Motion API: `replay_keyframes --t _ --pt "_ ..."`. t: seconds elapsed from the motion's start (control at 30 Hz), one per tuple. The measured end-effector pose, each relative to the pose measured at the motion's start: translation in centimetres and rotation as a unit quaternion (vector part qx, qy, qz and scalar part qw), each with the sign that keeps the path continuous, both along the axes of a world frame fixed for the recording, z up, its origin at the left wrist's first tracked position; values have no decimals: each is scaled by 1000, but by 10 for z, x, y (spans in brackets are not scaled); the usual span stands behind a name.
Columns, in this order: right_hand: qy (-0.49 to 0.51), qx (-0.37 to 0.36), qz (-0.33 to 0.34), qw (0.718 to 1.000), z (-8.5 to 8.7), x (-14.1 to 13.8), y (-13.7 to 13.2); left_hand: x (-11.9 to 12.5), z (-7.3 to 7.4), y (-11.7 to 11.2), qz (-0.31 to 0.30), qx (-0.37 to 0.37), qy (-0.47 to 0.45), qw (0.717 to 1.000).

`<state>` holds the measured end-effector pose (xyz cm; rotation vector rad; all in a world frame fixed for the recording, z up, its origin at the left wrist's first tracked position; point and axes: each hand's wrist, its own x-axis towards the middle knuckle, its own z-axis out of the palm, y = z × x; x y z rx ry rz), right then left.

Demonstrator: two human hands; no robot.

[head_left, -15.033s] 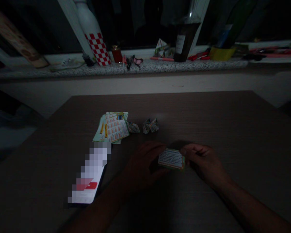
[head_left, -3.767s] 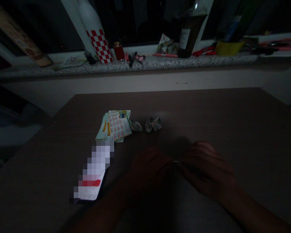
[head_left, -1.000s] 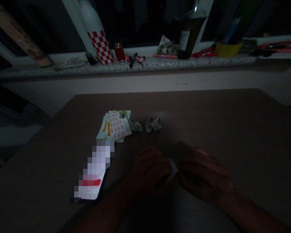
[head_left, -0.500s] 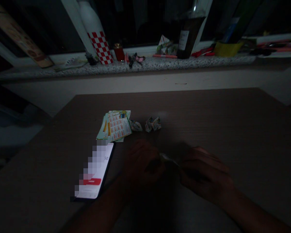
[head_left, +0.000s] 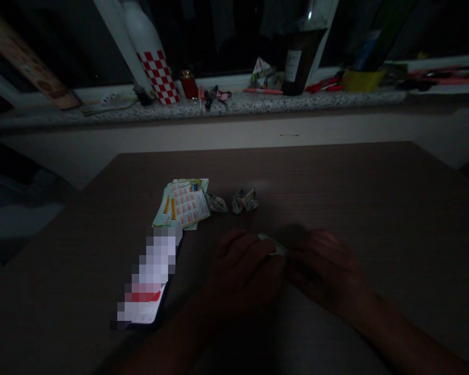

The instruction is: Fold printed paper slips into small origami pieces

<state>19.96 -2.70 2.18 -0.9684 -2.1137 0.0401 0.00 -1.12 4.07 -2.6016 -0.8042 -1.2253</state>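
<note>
Dark table (head_left: 336, 187) fills most of the frame. Phone (head_left: 148, 284) lower left, paper stack (head_left: 182, 204) above it. L hand (head_left: 244, 273) and R hand (head_left: 328, 268) at center-bottom, both pinching a small paper (head_left: 272, 245) between them.

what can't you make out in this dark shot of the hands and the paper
- Head view: the paper is mostly covered by the left hand and right hand; its shape is unclear.
- The phone screen is pixelated.
- The print on the leaflets is too small.
- The bottle top is cut off.
</note>
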Motion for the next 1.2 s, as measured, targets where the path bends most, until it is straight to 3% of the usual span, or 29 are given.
replay_keyframes --t 0.2,0.43,0.67,1.2 --pt "15 13 4 1000 5 -6 -5 3 -7 4 -13 1 13 1000" --pt "45 19 7 999 3 -5 -6 1 -3 7 -14 -23 20 999" --pt "57 11 12 998 5 -9 -9 0 -3 6 -21 0 0 1000" --pt "74 1 19 997 8 -9 -11 -6 12 8 24 8 8 1000"
